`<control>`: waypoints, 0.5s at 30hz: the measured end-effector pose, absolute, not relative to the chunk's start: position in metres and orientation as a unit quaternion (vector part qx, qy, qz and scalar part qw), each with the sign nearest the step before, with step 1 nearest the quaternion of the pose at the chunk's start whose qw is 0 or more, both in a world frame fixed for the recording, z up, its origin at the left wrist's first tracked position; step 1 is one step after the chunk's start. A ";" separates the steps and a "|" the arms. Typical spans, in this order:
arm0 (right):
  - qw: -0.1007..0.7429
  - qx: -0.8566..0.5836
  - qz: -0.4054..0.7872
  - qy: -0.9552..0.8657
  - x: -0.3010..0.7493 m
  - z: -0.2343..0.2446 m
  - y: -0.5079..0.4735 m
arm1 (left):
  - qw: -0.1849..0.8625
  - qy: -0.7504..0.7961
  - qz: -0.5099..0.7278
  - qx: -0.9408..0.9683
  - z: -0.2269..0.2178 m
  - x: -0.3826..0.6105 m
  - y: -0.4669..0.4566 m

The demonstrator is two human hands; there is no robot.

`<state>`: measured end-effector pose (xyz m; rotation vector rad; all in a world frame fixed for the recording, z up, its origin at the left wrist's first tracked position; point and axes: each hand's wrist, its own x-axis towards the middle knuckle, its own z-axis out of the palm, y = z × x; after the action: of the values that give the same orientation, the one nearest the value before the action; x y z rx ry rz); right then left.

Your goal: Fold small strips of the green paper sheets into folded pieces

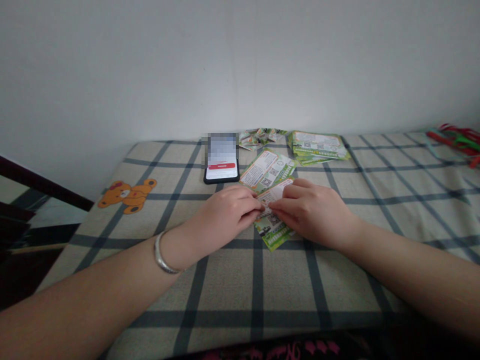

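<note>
A green and white printed leaflet [270, 241] lies on the checked tablecloth between my hands. My left hand [231, 209], with a silver bangle at its wrist, has its fingers pressed together on the leaflet's left edge. From the other side my right hand [314, 212] is closed on the same leaflet, its thumb and forefinger near the left fingertips. Just beyond lies a second leaflet [265, 169], partly under the first, with square codes printed on it. Parts of the near leaflet are hidden by my fingers.
A phone [222, 175] with a lit screen lies behind my left hand. Several folded paper pieces [260, 137] sit by the wall [240, 60], beside a stack of leaflets [318, 146]. A bear cutout [127, 196] is at left; red and green items [457, 142] lie far right.
</note>
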<state>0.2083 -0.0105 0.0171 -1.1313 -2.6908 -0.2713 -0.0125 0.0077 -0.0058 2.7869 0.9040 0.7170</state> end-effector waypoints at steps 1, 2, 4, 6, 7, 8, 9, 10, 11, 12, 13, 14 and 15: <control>0.107 -0.388 -0.081 -0.912 0.209 0.017 -0.010 | 0.065 0.301 0.232 0.922 -0.005 -0.012 0.007; 0.110 -0.392 -0.067 -0.911 0.209 0.017 -0.009 | 0.067 0.302 0.227 0.923 -0.004 -0.012 0.007; 0.116 -0.401 -0.035 -0.908 0.210 0.016 -0.007 | 0.068 0.302 0.220 0.925 -0.003 -0.011 0.006; 0.122 -0.408 -0.007 -0.905 0.212 0.015 -0.004 | 0.061 0.309 0.219 0.924 -0.002 -0.010 0.006; 0.124 -0.411 0.004 -0.903 0.212 0.015 -0.003 | 0.054 0.313 0.221 0.922 -0.002 -0.010 0.006; 0.127 -0.412 0.012 -0.902 0.213 0.015 -0.002 | 0.048 0.314 0.224 0.921 -0.002 -0.009 0.006; 0.128 -0.412 0.019 -0.902 0.213 0.014 -0.001 | 0.043 0.311 0.228 0.922 -0.001 -0.009 0.007; 0.129 -0.411 0.024 -0.902 0.213 0.014 -0.001 | 0.043 0.301 0.229 0.925 -0.001 -0.009 0.008; 0.130 -0.410 0.027 -0.902 0.213 0.014 0.000 | 0.046 0.290 0.229 0.928 -0.001 -0.009 0.008; 0.131 -0.407 0.032 -0.903 0.214 0.014 0.000 | 0.052 0.281 0.228 0.931 -0.002 -0.009 0.009; 0.133 -0.405 0.036 -0.904 0.214 0.014 0.001 | 0.059 0.276 0.225 0.933 -0.002 -0.009 0.010; 0.136 -0.402 0.042 -0.904 0.214 0.013 0.001 | 0.065 0.274 0.223 0.933 -0.002 -0.009 0.010; 0.141 -0.400 0.050 -0.904 0.215 0.013 0.002 | 0.070 0.275 0.222 0.933 -0.002 -0.010 0.010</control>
<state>0.2148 0.0024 0.0126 -1.1547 -2.6110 0.1444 -0.0096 0.0099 -0.0019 2.8067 0.8288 0.6693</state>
